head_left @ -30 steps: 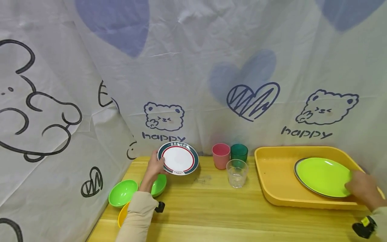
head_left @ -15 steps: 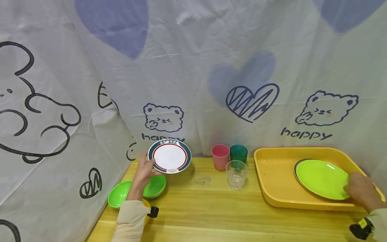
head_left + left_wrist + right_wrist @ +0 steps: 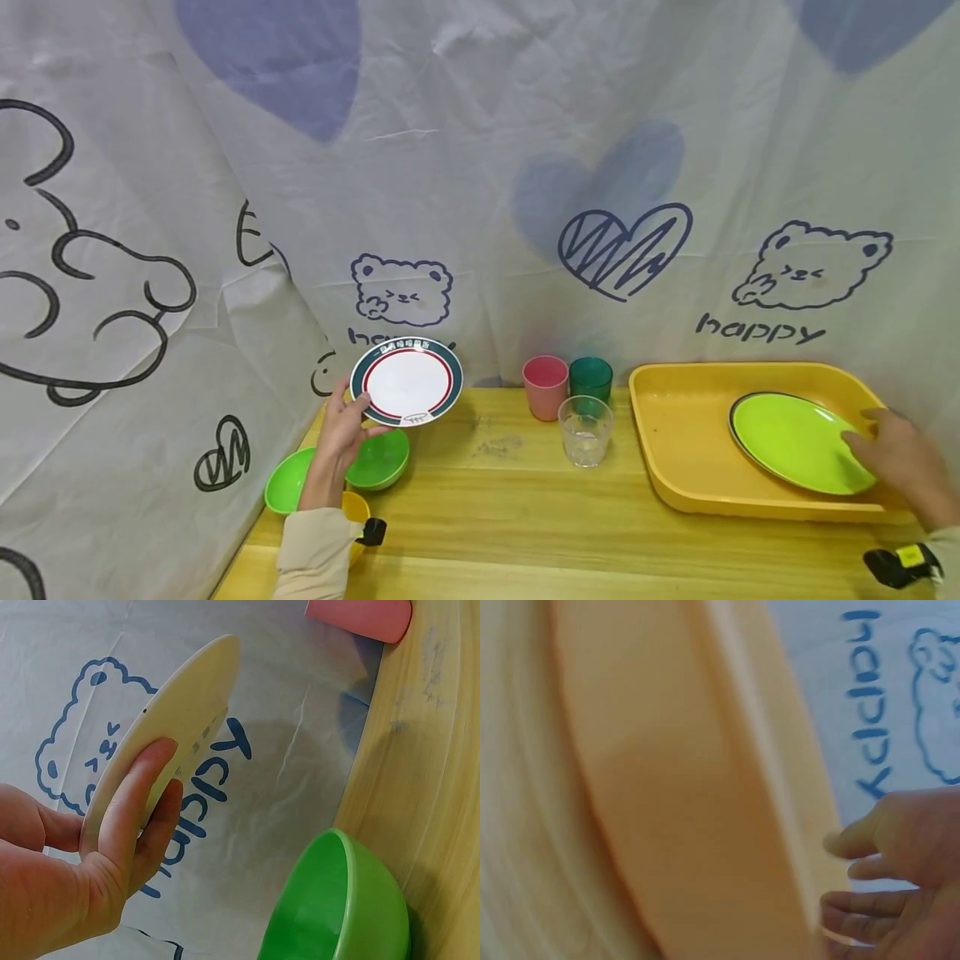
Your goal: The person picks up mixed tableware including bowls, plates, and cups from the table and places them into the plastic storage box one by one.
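Note:
My left hand (image 3: 341,429) grips a white plate (image 3: 408,382) with a dark teal rim and a red ring, thumb on top and fingers underneath. It is raised above the back left of the table, tilted toward the head camera. In the left wrist view its pale underside (image 3: 161,724) shows. A lime-green plate (image 3: 798,442) lies in the yellow tray (image 3: 686,450), with a dark-rimmed edge peeking out under it. At that plate's right edge is my right hand (image 3: 903,458), thumb and fingers spread apart, holding nothing. The right wrist view shows its extended fingers (image 3: 862,904) beside the tray's wall.
Two green bowls (image 3: 378,460) and a yellow bowl (image 3: 355,507) stand at the left, partly behind my left arm. A pink cup (image 3: 545,387), a teal cup (image 3: 591,377) and a clear cup (image 3: 586,433) stand between them and the tray. A printed cloth (image 3: 487,208) hangs behind.
My left hand has carried the white plate leftward and slightly up. My right hand has let go of the lime-green plate's edge and its fingers have spread.

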A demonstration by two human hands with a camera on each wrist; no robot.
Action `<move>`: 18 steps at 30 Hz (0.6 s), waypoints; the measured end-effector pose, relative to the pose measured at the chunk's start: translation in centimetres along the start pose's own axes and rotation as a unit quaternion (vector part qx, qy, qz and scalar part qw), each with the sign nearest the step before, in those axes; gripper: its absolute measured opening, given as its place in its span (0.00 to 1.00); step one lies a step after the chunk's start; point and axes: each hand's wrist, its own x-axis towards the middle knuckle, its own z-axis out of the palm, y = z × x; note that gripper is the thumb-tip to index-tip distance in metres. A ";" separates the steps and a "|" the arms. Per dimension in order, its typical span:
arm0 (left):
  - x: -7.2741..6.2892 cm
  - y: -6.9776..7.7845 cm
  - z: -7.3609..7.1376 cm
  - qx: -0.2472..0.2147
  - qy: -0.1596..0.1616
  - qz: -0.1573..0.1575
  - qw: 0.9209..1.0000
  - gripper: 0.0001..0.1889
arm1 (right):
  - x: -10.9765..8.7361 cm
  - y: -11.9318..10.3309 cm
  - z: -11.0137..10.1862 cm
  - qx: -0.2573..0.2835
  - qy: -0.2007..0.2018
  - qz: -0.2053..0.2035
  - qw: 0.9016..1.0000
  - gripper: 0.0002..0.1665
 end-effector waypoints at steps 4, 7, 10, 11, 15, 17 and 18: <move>-0.2 -0.2 -0.2 0.007 0.003 0.000 1.000 0.31 | -0.8 -1.4 -0.2 0.044 0.037 -0.022 0.998 0.42; -0.3 -0.2 -0.2 0.008 0.001 0.000 1.000 0.32 | -1.5 -2.7 0.1 0.087 0.067 -0.044 0.993 0.44; -0.4 0.1 -0.3 0.009 -0.001 0.005 1.000 0.32 | -1.9 -4.0 0.5 0.131 0.081 -0.055 0.987 0.45; -0.4 0.2 -0.3 0.012 -0.002 0.007 1.000 0.31 | -2.0 -4.4 0.6 0.144 0.082 -0.055 0.985 0.45; -0.6 0.3 -0.1 0.023 -0.002 0.011 1.000 0.30 | -2.6 -5.0 0.9 0.174 0.082 -0.079 0.978 0.46; -0.7 0.2 0.1 0.029 -0.006 0.011 1.000 0.30 | -2.9 -5.1 1.0 0.179 0.086 -0.088 0.976 0.45; -0.7 0.1 0.3 0.032 -0.006 0.012 0.999 0.30 | -3.1 -5.2 1.0 0.180 0.086 -0.092 0.975 0.45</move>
